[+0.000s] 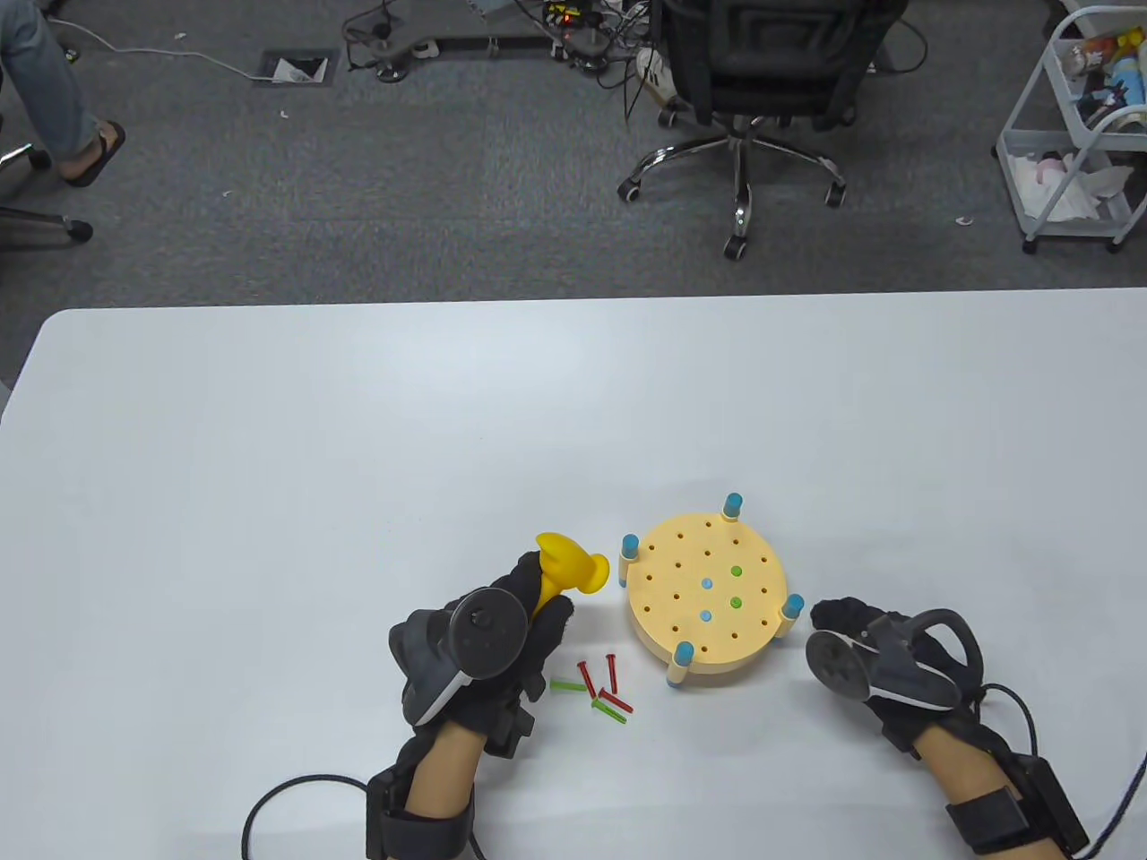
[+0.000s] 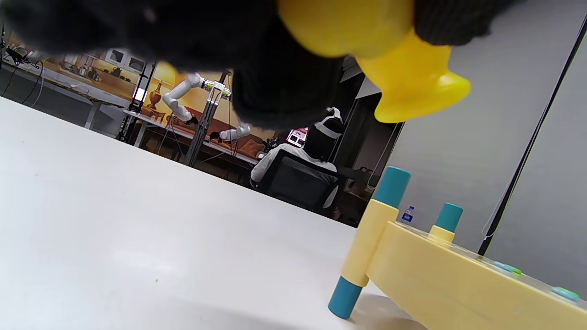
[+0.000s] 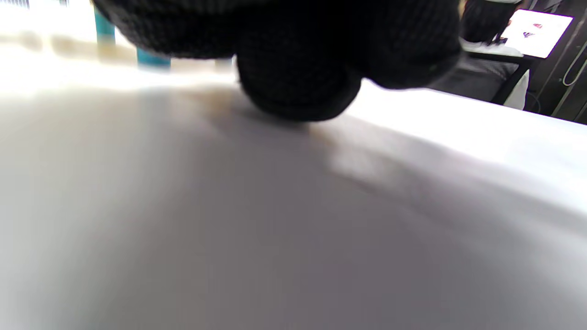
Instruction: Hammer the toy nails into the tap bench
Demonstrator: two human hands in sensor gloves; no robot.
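Nearest the table's [image 1: 269,448] front edge, the left hand [image 1: 484,645] grips the yellow toy hammer [image 1: 569,569]: its gloved fingers are curled around the handle, and the hammer head projects beyond the fingers, toward the far right. In the left wrist view the hammer head [image 2: 412,87] hangs above the table surface, apart from the bench, beside a teal-capped bench leg [image 2: 371,243].

On the right, the right hand [image 1: 883,658] rests on the table just beside the bench's near-right leg. Its fingers [image 3: 298,87] appear bunched and touch the table surface in the right wrist view; whether they hold anything cannot be told.

Between the hands, just right of the left hand, a small cluster of loose toy nails [image 1: 599,685] lies flat on the table: red and green ones, some crossing one another.

Farther in, right of the hammer head, stands the tap bench [image 1: 703,596], a round pale-yellow perforated disc on four legs with teal caps. Four nail heads sit in its top surface near the centre: two blue and two green.

Beyond the table's far edge is grey carpet. A black office chair [image 1: 762,63] stands at the far centre, a white wire trolley [image 1: 1075,134] at the far right, and a person's leg and sandal [image 1: 81,134] at the far left.
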